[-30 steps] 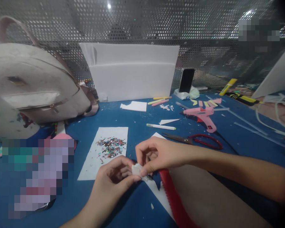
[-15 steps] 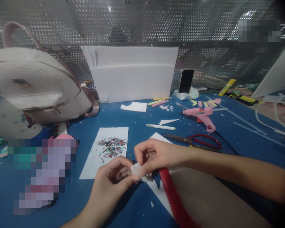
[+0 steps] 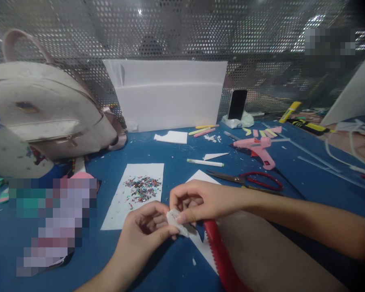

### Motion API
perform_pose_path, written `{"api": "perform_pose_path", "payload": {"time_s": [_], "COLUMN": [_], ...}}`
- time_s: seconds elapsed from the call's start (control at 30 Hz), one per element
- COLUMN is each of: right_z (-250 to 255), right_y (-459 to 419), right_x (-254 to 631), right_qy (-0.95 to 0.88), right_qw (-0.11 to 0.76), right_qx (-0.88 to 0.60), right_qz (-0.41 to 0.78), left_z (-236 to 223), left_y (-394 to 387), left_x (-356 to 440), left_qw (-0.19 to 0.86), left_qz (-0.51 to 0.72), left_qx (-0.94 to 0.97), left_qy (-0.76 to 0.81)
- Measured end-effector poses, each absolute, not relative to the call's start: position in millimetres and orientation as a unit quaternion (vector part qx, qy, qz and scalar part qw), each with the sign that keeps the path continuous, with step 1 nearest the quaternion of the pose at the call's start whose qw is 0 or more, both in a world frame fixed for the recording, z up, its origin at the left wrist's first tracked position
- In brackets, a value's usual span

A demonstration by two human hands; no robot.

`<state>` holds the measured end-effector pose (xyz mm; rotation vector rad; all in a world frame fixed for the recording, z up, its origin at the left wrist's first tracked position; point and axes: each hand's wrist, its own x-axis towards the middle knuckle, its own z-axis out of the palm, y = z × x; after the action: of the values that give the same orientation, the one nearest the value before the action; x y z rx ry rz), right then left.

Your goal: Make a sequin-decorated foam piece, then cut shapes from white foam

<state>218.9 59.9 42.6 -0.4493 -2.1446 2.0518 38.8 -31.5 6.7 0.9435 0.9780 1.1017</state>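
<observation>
Between my two hands is a small, crumpled white piece [image 3: 177,224], thin like paper or foam; its exact kind I cannot tell. My left hand [image 3: 146,231] pinches its left side between thumb and fingers. From above and to the right, my right hand [image 3: 200,200] presses its thumb on the piece, fingers curled behind. Under my right hand lies a cut white sheet [image 3: 211,255], partly covered by a red, serrated-edged strip [image 3: 220,255]. Left of my hands, a white paper [image 3: 117,213] bears a heap of colourful shiny flakes [image 3: 142,188].
Red-handled scissors [image 3: 263,179] and a pink glue gun [image 3: 258,150] lie right of centre. A green-capped pen [image 3: 205,162] is nearer. Behind stand a white board [image 3: 173,103] and a phone [image 3: 237,104]. A pale backpack [image 3: 48,109] and a blurred pouch [image 3: 61,219] occupy the left.
The white piece has turned slightly and shows more of its flat face. My right hand has shifted slightly left; both hands keep their pinch.
</observation>
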Motion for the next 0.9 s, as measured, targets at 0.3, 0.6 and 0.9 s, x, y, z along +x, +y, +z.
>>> {"api": "perform_pose_path", "payload": {"time_s": [0.3, 0.6, 0.9], "right_z": [58, 61, 67], "right_y": [51, 48, 65], "right_x": [221, 222, 228], "right_qy": [-0.823, -0.888, -0.839], "right_qw": [0.103, 0.144, 0.121], "right_qx": [-0.160, -0.191, -0.186], "right_qz": [0.535, 0.392, 0.498], "left_z": [5, 2, 0], "left_y": [-33, -34, -33], "left_x": [39, 38, 37], "left_qw": [0.639, 0.641, 0.597], "left_qz": [0.477, 0.473, 0.508], "left_qx": [0.419, 0.427, 0.442], "left_qy": [0.434, 0.428, 0.436]}}
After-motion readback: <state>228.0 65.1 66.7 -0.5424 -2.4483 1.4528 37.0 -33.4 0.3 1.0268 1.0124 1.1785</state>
